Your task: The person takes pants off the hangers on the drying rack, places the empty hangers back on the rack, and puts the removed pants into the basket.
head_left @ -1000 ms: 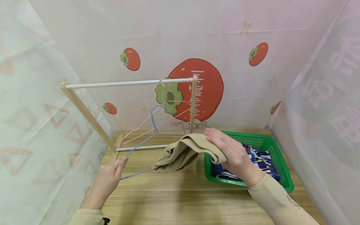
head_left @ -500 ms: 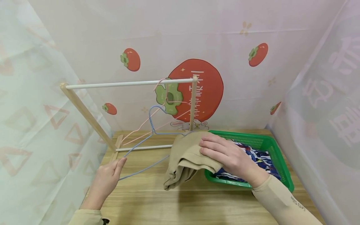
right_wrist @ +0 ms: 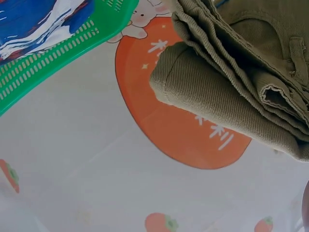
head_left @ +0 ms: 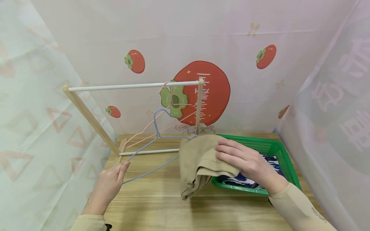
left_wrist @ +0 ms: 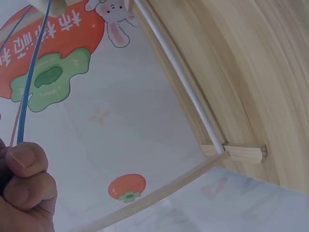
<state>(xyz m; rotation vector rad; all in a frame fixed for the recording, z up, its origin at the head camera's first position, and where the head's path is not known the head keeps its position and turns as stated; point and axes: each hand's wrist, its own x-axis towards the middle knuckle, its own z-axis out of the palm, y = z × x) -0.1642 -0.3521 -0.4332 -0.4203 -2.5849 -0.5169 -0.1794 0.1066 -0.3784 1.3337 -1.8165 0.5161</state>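
Observation:
Khaki pants (head_left: pixel 199 157) hang folded over the right part of a blue clothes hanger (head_left: pixel 156 128), hiding that end. My left hand (head_left: pixel 109 184) grips the hanger's left corner; in the left wrist view, the curled fingers (left_wrist: pixel 29 193) hold the blue wire. My right hand (head_left: pixel 245 160) holds the pants at their right side, fingers over the cloth and thumb hidden below. A belt loop and pocket seam show on the pants (right_wrist: pixel 231 92) in the right wrist view, where the right hand is almost wholly out of frame.
A rack with a white top rail (head_left: pixel 130 86) and wooden posts stands behind the hanger. From its rail hangs a pink hanger (head_left: pixel 147 126). At the right, a green basket (head_left: pixel 289 166) holds blue and white patterned clothing (head_left: pixel 271 160). Printed cloth walls surround the wooden table (head_left: pixel 156 208).
My right hand has moved right and slightly down, drawing the pants along the hanger; they now drape lower. The left hand has stayed in place, gripping the hanger.

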